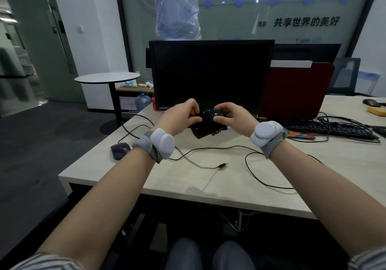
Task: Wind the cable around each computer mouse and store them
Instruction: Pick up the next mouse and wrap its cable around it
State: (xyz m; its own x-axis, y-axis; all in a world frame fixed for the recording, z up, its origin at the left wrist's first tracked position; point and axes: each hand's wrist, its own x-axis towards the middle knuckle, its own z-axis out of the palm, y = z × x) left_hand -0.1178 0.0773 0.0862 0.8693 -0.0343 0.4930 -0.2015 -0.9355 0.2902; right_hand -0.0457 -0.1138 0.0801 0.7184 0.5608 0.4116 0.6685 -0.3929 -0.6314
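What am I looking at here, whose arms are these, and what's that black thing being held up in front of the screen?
This is one picture from a camera worn on a person's head, looking forward and down, so the arms are the wearer's own. There is no robot. Grey bands sit on both wrists. The right hand holds a black computer mouse with its cable already wound around it, and the left hand pinches the cable end. They hover above a pale desk in front of a dark monitor. On the desk lie a second mouse with its cable loose, and a keyboard.

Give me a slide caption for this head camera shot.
Both hands, left and right, hold a cable-wrapped mouse above the desk.
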